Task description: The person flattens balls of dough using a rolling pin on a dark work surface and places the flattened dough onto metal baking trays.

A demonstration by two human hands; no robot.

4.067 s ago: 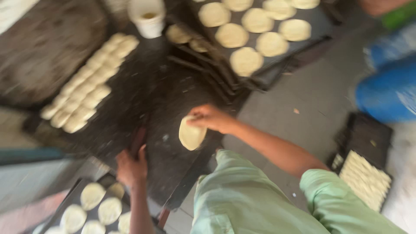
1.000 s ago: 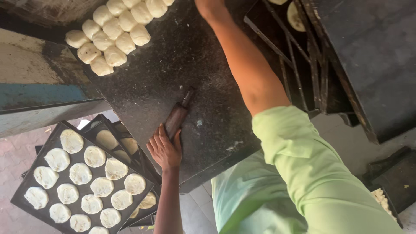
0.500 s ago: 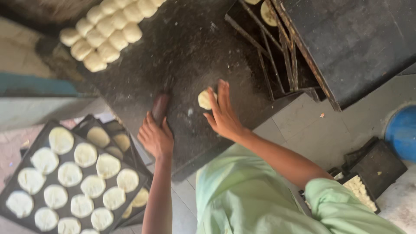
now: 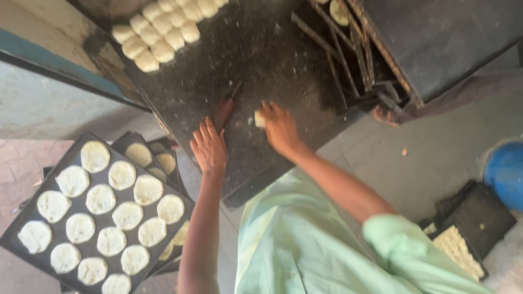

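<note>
My right hand [image 4: 280,128] lies palm down on the dark floured slab [image 4: 261,60], its fingers closed over a small pale dough piece [image 4: 259,120]. Just to its left, my left hand [image 4: 210,147] rests flat on the slab with its fingers spread. The fingertips touch the end of a brown wooden-handled tool [image 4: 224,110] lying there. Both arms reach forward from my light green shirt [image 4: 305,245].
Several dough balls [image 4: 160,32] are clustered at the slab's far left. A black tray [image 4: 32,185] of flattened dough discs sits on stacked trays at lower left. A rack of dark metal trays [image 4: 354,54] stands upper right, and a blue container [image 4: 506,174] and a dark tray of pale pieces [image 4: 460,253] lie right.
My right arm, earlier stretched far up toward the rack, has drawn back with a dough piece and set it down on the slab beside my left hand, which stayed by the tool.
</note>
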